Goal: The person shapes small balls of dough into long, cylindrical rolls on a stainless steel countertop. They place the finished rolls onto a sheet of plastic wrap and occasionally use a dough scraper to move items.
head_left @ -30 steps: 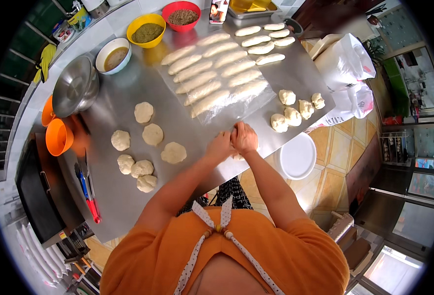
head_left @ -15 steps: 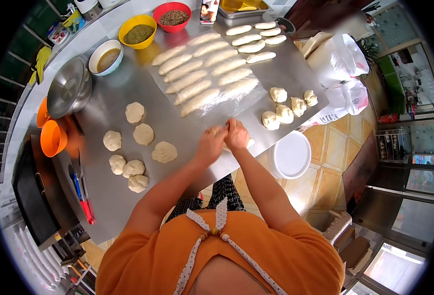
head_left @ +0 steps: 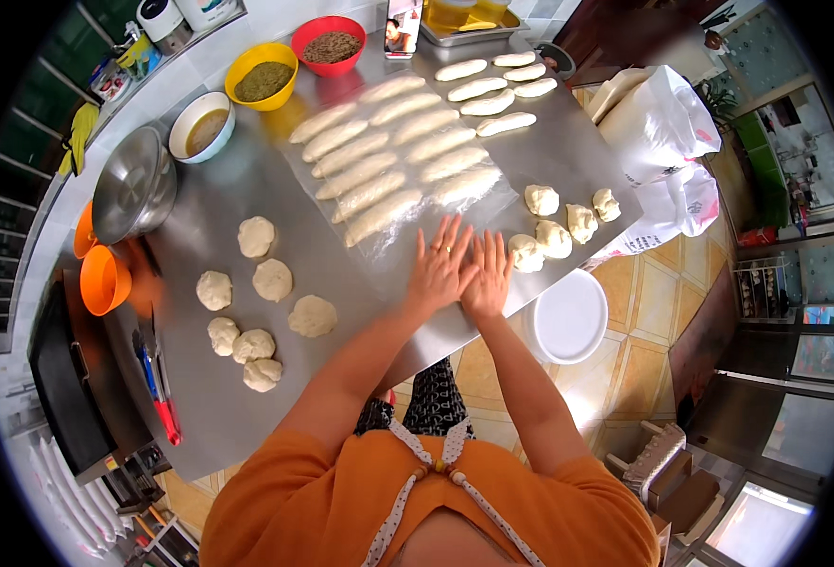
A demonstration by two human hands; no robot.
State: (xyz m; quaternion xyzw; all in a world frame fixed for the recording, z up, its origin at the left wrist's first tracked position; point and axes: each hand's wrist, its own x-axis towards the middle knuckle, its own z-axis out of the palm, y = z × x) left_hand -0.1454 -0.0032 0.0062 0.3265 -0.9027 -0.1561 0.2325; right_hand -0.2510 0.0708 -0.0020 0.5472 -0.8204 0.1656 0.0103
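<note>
My left hand [head_left: 438,272] lies flat near the front edge of the steel table, its fingers stretched out and apart. Beside it, touching at the thumb side, my right hand [head_left: 487,280] is also flat with straight fingers. Whatever is under the palms is hidden. Ahead of my fingertips, rows of long dough rolls [head_left: 371,195] rest under and on clear plastic film [head_left: 407,222]. Just right of my right hand sit several rough dough lumps [head_left: 554,239]. Several flattened round dough pieces [head_left: 313,317] lie to the left of my forearm.
Uncovered dough rolls [head_left: 507,124] lie at the far right. Along the back stand a yellow bowl [head_left: 264,79], a red bowl [head_left: 330,44] and a phone [head_left: 403,28]. A steel bowl [head_left: 135,184] and tongs [head_left: 157,383] are at left. A white lidded bucket [head_left: 570,318] stands past the front edge.
My hands, closed around a piece of dough near the table edge before, now lie flat with fingers stretched forward. The dough piece is no longer visible. The whole view has shifted slightly.
</note>
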